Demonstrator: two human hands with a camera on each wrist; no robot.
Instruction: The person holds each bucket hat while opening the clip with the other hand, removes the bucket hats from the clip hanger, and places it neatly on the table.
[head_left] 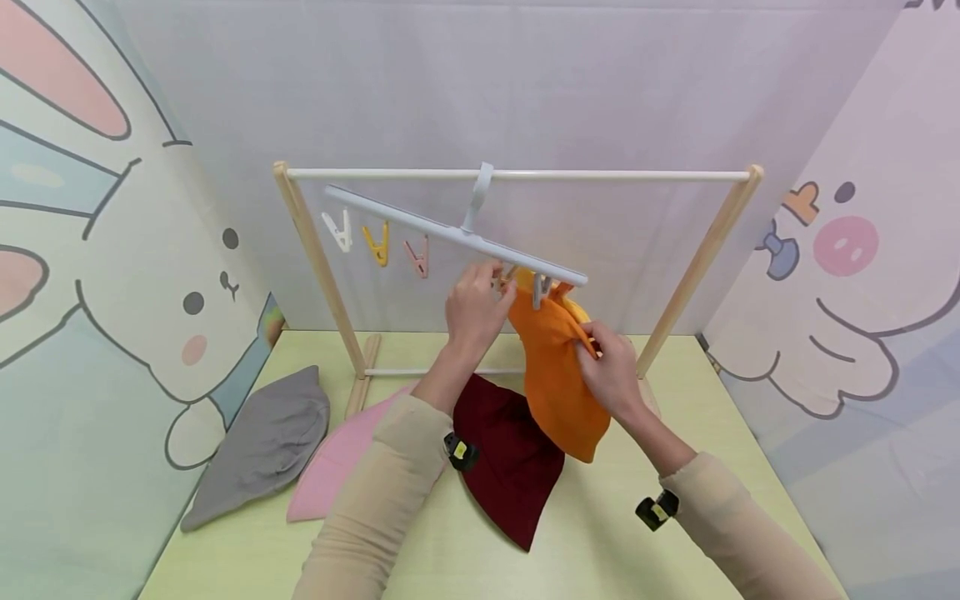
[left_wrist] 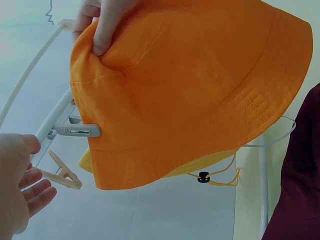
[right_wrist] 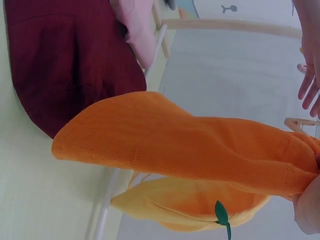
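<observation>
My right hand pinches a fold of the orange hat, thumb in front, the other fingers behind the cloth. My left hand is loose, its fingers apart and slightly bent, just beside a beige clip; whether they touch it, I cannot tell. The hat hangs near one end of the hanger, where a grey clip bites its edge. I judge it light and soft (it should fold rather than break) and not very slippery; the good place to hold is the edge near the clip. Behind it a yellow hat is partly covered, and its fastening is hidden from me. The right wrist view cuts off most of my right hand. Farther out, a dark red hat lies on the table.
</observation>
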